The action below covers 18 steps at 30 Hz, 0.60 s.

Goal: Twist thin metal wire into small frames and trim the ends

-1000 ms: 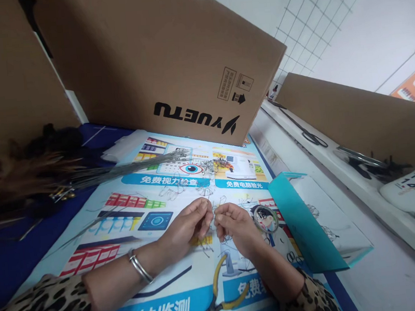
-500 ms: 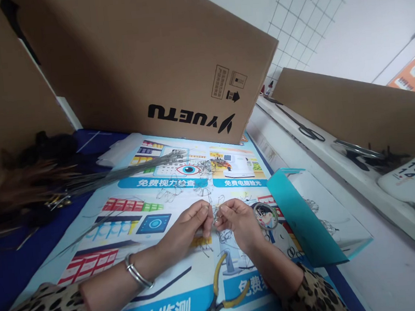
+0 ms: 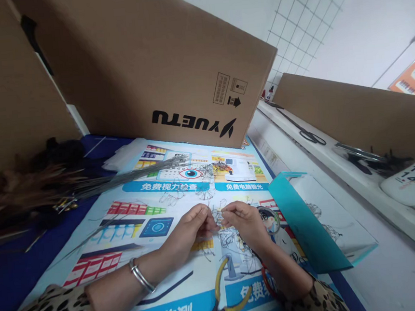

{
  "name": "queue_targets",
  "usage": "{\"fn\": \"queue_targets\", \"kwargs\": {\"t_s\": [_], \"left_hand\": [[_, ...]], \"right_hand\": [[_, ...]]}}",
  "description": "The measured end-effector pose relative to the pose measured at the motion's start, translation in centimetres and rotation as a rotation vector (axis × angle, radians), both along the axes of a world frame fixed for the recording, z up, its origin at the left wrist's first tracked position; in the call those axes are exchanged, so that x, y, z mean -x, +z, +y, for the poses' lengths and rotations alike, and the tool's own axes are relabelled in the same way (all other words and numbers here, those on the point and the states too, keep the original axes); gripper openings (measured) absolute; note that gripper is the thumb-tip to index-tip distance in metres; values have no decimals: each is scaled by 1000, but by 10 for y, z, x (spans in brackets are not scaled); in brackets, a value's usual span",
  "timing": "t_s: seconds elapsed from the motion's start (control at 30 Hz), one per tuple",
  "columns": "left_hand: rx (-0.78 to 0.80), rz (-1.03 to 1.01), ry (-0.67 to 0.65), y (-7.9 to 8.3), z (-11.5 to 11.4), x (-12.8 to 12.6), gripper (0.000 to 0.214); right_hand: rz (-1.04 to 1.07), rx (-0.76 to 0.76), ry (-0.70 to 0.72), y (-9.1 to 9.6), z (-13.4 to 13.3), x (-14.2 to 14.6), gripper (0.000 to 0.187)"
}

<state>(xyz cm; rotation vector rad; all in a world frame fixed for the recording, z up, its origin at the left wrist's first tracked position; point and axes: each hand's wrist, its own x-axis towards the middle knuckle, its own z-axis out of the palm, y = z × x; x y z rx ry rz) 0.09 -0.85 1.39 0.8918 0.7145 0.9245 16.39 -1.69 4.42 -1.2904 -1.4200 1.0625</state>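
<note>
My left hand (image 3: 190, 230) and my right hand (image 3: 243, 222) meet over a printed poster (image 3: 152, 237) and both pinch a thin bent piece of wire (image 3: 218, 221) between their fingertips. A silver bangle (image 3: 141, 276) sits on my left wrist. More small wire loops (image 3: 233, 240) lie scattered under and behind my hands. Yellow-handled pliers (image 3: 223, 299) rest on the poster just below my right forearm. A round keyring with a cartoon face (image 3: 273, 220) lies right of my right hand.
A bundle of long straight wires (image 3: 129, 174) and dark feathers (image 3: 25, 191) lie at the left. A large cardboard box marked YUETU (image 3: 156, 73) stands behind. A teal folder (image 3: 307, 219) lies at the right, near a white ledge with scissors (image 3: 309, 134).
My hands stay together on the wire, with the fingers shifting slightly. The view has drifted a little, so the pliers and keyring sit slightly differently.
</note>
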Motion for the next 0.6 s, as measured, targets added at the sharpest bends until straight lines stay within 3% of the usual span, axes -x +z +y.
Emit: {"fn": "queue_targets", "kwargs": {"t_s": [0.27, 0.37, 0.6], "left_hand": [[220, -79, -138, -3, -3, -3, 31], [203, -73, -137, -7, -4, -5, 30], [185, -128, -152, -9, -5, -5, 24]], "right_hand": [[-131, -95, 31, -3, -8, 13, 4], [-176, -144, 36, -2, -9, 16, 5], [-165, -83, -25, -7, -8, 15, 7]]}}
